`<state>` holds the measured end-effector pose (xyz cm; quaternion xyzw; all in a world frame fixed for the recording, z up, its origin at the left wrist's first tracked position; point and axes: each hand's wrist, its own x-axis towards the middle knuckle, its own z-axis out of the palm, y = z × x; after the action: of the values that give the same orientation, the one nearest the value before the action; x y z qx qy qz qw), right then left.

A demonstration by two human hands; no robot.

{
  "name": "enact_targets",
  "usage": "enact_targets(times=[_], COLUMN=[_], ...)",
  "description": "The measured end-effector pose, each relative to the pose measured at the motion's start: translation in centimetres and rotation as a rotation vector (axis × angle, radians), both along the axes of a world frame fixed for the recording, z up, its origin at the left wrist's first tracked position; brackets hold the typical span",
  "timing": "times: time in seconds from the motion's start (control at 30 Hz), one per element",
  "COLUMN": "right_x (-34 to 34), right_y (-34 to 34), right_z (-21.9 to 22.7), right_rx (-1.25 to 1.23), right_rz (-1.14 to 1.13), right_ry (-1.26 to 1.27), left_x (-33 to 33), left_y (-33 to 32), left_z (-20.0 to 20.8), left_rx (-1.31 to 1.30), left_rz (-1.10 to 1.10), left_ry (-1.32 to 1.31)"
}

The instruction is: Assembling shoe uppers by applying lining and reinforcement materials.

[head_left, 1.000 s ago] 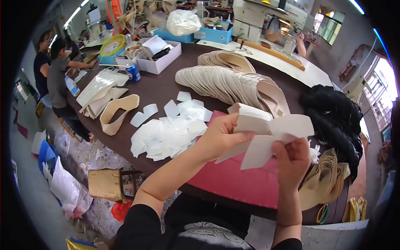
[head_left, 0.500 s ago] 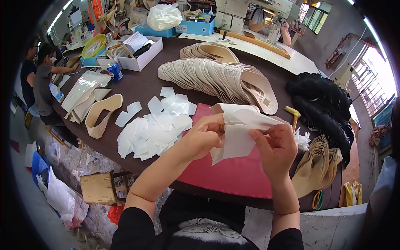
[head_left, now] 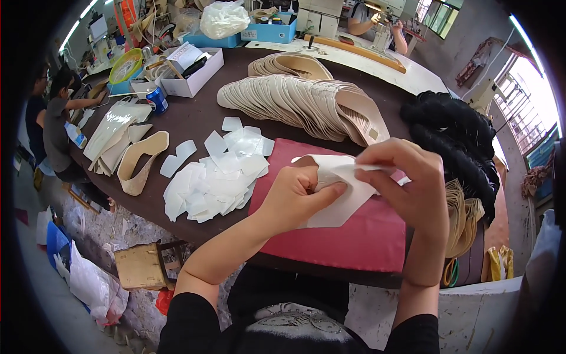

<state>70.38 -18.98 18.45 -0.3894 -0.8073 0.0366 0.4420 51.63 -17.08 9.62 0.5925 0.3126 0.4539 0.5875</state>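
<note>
Over a red mat (head_left: 330, 248), my left hand (head_left: 298, 197) is closed round a cream shoe upper (head_left: 339, 209), its thumb pressing on the pale surface. My right hand (head_left: 407, 177) pinches a thin white piece (head_left: 348, 169) between thumb and fingers at the upper's right side. Whether that piece is separate from the upper or stuck to it cannot be made out. Left of the mat lies a loose heap of translucent white cut pieces (head_left: 215, 186). Beyond my hands stands a long nested row of cream shoe uppers (head_left: 289, 106).
A single upper (head_left: 141, 162) and flat sheets (head_left: 118, 130) lie at the left. Behind them are a blue can (head_left: 156, 100) and a white box (head_left: 194, 85). Black furry material (head_left: 451, 147) and tan pieces (head_left: 463, 218) sit at the right. A stool (head_left: 141, 265) stands below; people work beyond.
My left thumb has come down onto the upper. My right hand has shifted right and up, turning over, with its pinch on the white piece. The yellow-headed hammer is now hidden behind it.
</note>
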Motion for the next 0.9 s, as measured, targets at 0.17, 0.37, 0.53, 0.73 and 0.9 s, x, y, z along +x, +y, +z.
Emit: enact_targets(times=[0.17,0.37,0.53,0.73,0.9], right_x=[1.9,1.9,3.5,3.1,1.3], right_y=[2.1,3.3,3.6,1.0,0.1], right_z=[1.4,0.3,-2.6,-7.7,-8.7], right_rx=[-0.184,-0.288,-0.620,-0.963,-0.597], right_rz=[0.238,0.139,0.150,0.220,0.037], right_ry=[-0.256,-0.305,0.375,0.701,0.558], left_x=[0.1,1.1,0.9,0.6,0.1], left_y=[0.6,1.1,1.3,0.8,1.0], left_z=[0.9,-0.7,-0.9,-1.2,-3.0], left_rx=[-0.011,-0.109,-0.177,-0.148,-0.004], left_rz=[-0.095,-0.123,-0.064,0.044,0.177], left_ry=[0.164,0.098,-0.076,0.002,0.101])
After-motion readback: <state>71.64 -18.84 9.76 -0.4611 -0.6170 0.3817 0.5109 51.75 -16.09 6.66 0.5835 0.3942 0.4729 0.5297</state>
